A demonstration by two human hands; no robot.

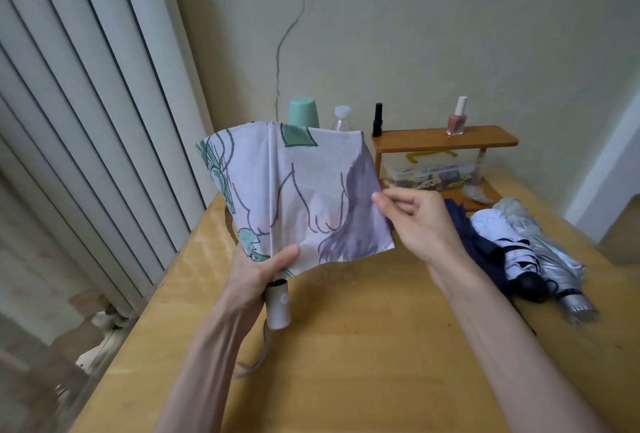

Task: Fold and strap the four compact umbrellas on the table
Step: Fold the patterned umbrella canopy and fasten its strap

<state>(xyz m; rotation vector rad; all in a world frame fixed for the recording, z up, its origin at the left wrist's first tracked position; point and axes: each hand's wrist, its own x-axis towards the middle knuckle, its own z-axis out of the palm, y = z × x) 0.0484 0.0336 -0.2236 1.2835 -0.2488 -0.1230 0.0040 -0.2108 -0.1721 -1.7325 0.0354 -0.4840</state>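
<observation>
Two grips hold the printed umbrella (294,197) above the bench (363,346): your left grip (256,277) clamps its neck, your right grip (419,225) pinches a canopy panel; slack pleats could bunch and block strapping.

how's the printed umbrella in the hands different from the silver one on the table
The printed umbrella is held up off the table; the silver umbrella lies on it. The printed umbrella's canopy is spread flat between left hand and right hand; the silver umbrella's is bunched. Both are collapsed short; neither looks strapped.
</observation>
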